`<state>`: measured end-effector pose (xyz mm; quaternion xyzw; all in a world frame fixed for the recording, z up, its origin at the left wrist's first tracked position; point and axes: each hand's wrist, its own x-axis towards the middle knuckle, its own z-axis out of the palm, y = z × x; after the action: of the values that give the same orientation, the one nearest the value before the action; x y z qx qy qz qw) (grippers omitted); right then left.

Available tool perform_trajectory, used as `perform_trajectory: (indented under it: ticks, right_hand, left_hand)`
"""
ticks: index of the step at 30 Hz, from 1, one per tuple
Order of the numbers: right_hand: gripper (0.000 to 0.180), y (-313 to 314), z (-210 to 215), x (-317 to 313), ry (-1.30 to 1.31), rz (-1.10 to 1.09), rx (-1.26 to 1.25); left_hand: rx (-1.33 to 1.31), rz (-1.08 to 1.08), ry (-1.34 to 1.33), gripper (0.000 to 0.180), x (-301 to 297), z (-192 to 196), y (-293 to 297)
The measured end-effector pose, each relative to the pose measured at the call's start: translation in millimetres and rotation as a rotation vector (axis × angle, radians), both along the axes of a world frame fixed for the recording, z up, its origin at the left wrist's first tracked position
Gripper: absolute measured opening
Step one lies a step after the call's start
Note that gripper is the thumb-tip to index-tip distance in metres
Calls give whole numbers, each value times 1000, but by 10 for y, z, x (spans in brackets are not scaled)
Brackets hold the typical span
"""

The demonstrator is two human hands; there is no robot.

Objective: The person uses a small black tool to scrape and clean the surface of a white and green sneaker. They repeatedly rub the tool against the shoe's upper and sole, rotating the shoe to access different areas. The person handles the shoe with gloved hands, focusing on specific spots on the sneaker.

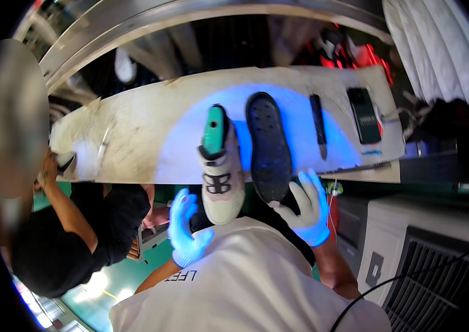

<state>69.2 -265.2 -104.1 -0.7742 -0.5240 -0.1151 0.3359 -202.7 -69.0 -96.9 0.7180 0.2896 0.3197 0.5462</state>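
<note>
A white sneaker (225,191) with a black strap piece lies near the middle of the table, its toe toward me and past the front edge. A green shoe last (213,130) fills its opening. To its right lies a black shoe sole (269,146), its near end also jutting over the edge. My left hand (186,229), in a pale glove, is open beside the sneaker's toe, fingers apart from it. My right hand (307,213), gloved too, has its fingers stretched out, with the thumb tip at the sole's near end.
A dark-handled knife (318,124) and a dark phone-like device (364,115) lie on the table (140,133), right of the sole. A thin white tool (103,145) lies at left. A co-worker (60,238) is at the left. A black cable (411,272) crosses a grey machine at lower right.
</note>
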Motion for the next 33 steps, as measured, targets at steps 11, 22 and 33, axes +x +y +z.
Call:
perform_trajectory:
  ticks: [11,22,33]
  right_hand:
    - [54,337,-137,115,8,-63,174]
    - [44,128,1349,-291,722,186,426]
    - [34,266,1268,-83,952,293,540]
  left_hand:
    - [1272,-250,-74,47,930,334,529]
    - [463,-196,-98,57,1283,1536,317]
    - [635,-315,-397,27,1179,1108,141]
